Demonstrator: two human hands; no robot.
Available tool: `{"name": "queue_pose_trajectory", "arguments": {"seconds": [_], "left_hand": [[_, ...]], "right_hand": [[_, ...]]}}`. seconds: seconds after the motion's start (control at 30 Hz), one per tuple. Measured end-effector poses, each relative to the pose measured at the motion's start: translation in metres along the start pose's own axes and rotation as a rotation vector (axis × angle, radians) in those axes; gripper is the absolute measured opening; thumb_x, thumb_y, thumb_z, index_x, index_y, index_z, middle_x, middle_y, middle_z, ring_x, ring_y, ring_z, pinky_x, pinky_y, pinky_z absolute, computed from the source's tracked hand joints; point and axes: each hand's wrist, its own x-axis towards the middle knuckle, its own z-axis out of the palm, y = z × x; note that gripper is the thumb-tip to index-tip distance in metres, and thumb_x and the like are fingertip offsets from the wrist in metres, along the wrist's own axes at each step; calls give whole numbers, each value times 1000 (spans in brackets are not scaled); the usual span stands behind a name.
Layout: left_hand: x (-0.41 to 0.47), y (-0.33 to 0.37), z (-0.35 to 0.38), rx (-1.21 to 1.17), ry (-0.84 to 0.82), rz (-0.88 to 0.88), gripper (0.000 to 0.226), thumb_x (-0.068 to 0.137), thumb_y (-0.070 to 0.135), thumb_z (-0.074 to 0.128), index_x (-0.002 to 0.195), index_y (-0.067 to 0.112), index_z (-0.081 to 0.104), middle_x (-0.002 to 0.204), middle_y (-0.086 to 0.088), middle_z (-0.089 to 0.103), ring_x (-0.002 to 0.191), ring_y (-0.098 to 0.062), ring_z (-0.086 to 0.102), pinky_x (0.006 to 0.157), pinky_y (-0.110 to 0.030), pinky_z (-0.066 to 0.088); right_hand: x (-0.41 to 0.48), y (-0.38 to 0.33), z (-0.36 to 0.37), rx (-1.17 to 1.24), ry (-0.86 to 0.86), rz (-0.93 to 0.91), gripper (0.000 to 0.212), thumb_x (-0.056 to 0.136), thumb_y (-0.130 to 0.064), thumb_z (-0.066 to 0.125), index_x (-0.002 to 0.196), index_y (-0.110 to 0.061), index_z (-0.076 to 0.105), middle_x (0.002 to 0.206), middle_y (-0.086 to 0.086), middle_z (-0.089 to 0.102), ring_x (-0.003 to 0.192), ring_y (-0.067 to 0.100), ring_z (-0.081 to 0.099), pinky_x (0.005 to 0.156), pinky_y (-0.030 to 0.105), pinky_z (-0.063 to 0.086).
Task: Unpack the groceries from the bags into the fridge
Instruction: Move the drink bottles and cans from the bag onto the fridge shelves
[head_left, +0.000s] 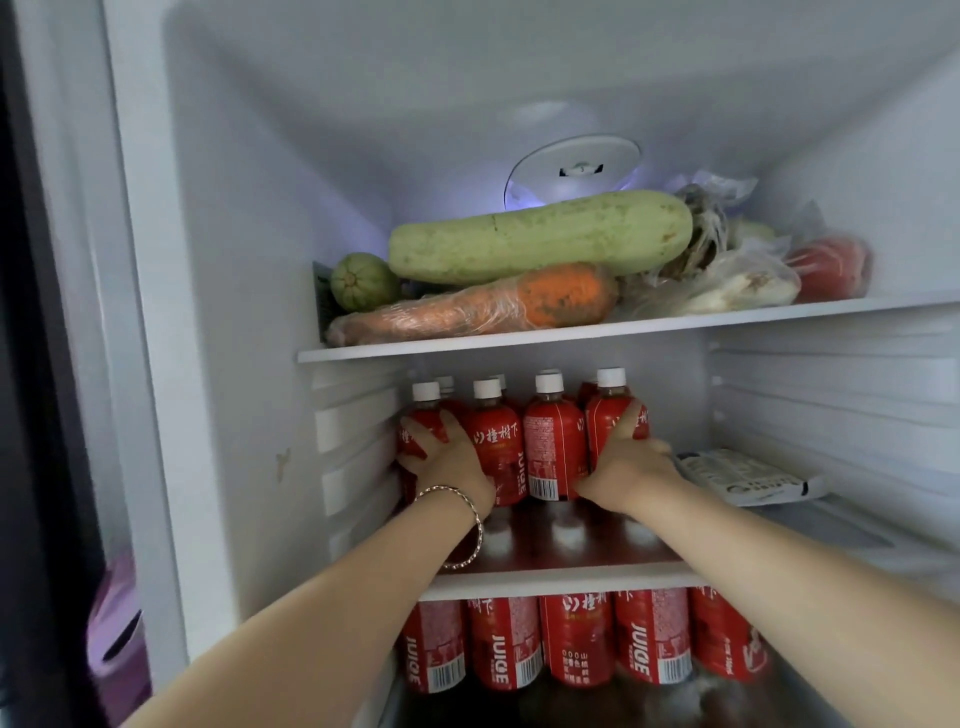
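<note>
Squaring up the row of red plastic juice bottles with white caps (553, 441) on the white middle shelf (561, 577) looks like the step in hand. The left hand (441, 460) wraps its fingers round the bottle at the row's left end. The right hand (626, 465) grips the one at the right end, so the row sits clamped between them. To do it well, I would squeeze inward evenly and slide the whole row back with the hands low on the labels, since tall bottles pushed high tend to tip. Just right of the row lies a flat white printed packet (748, 475), which limits sideways room. Above the row, a long pale green gourd (540, 241) rests on a plastic-wrapped orange carrot (483, 306). Below the row stands a second rank of red juice bottles (576, 639). No grocery bags are in view.
</note>
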Motion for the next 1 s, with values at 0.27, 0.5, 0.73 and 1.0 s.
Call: {"name": "queue_pose_trajectory", "arguments": {"seconds": [0.27,0.5,0.73,1.0], "left_hand": [[-76,-11,-38,96,-48,195,27,91,11,48,112,-1,61,115,-14,64,107,-27,60,87,-28,46],[-197,-57,-62,146,-349,-130,25,95,15,40,86,1,60,79,-10,68,54,-16,58,43,-18,44],[-358,-149,-84,41,-191,-620,28,91,19,43,74,3,58,74,-14,70,45,-19,58,46,-23,46],[-653,-211,-118,269,64,-1168,22,88,26,46,95,12,61,107,-7,66,96,-27,62,80,-29,48]], "right_hand": [[-56,-2,-4,59,-17,-408,22,87,-27,58,99,-9,65,95,6,67,87,24,64,77,34,54],[-140,-20,4,70,-429,-846,13,89,-22,55,82,-19,65,70,0,67,49,11,56,44,19,42],[-287,-49,44,-233,-860,-1228,20,91,-21,49,105,-13,62,75,-2,65,63,14,64,52,18,45],[-555,-38,58,-257,-811,-1864,21,90,-29,51,102,-17,64,104,3,67,88,21,63,75,32,49]]}}
